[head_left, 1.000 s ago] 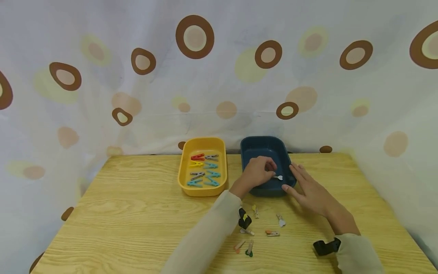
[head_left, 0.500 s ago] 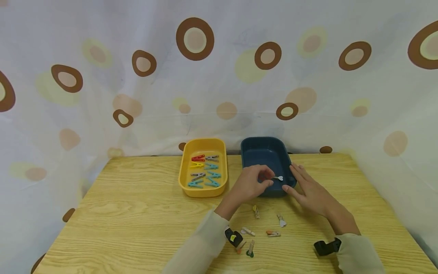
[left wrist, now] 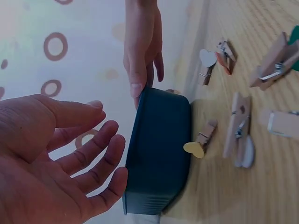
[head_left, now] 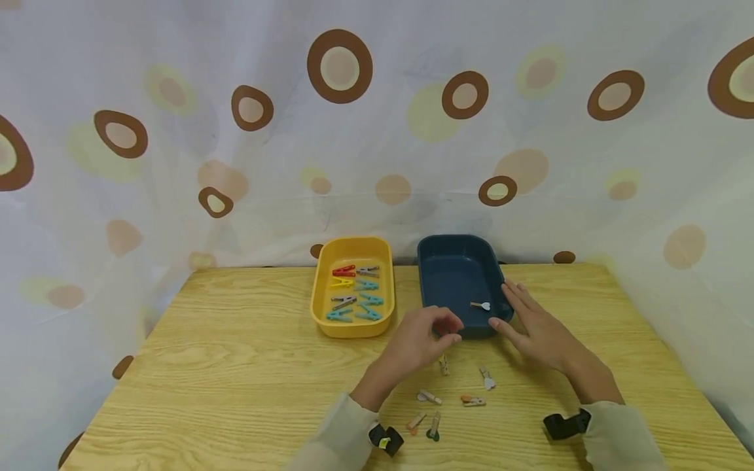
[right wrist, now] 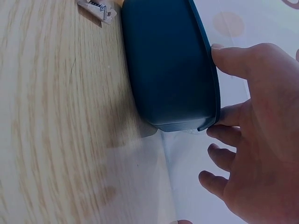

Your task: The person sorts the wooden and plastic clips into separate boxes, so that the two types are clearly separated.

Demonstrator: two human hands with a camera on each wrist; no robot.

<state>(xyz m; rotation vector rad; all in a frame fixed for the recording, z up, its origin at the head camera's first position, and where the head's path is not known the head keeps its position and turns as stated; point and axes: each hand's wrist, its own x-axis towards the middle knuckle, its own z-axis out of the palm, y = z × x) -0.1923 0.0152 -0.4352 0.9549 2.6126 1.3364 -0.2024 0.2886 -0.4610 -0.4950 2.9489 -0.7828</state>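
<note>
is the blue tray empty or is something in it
Not empty: one small wooden peg with a white heart lies on the floor of the blue tray, near its right wall. Nothing else shows inside.

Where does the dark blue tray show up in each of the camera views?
Head: dark blue tray sits at centre, right of the yellow tray, at the table's far edge.
Left wrist: it stands on end at lower centre.
Right wrist: it fills the upper middle.
Shared landmark: the right hand touching its rim.
</note>
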